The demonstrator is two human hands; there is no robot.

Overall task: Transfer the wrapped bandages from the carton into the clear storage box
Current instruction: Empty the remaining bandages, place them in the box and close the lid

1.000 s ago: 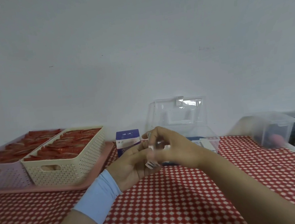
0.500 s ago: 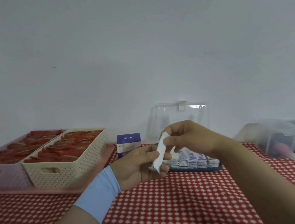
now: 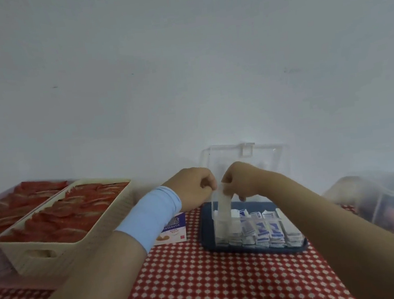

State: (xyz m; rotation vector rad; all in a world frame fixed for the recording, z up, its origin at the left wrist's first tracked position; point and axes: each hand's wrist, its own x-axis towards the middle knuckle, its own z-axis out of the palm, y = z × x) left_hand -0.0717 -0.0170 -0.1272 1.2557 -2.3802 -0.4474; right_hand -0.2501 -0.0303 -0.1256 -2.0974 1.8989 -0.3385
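Head view is showing what I'm seeing from here: both hands are reaching further out than half a second ago, aren't they?

Yes. They were hovering short of the clear storage box (image 3: 249,231); now they are hanging right over its left end.

What are they gripping?

The left hand (image 3: 193,186) and the right hand (image 3: 242,181) are both pinching the top of one wrapped bandage (image 3: 222,204), fingers curled, knuckles nearly touching. Before, it was tilting in the air between them; now it is hanging almost upright, its lower end dipping into the box's leftmost part, beside the packets already standing in rows.

And the carton (image 3: 174,229)?

It is sitting on the red checked tablecloth (image 3: 206,283) just left of the box, half hiding behind the left forearm with its pale blue wristband (image 3: 149,213); earlier it was showing in full. The box's lid (image 3: 265,158) is standing open against the wall, as before, and the beige basket (image 3: 97,234) is sitting at the left
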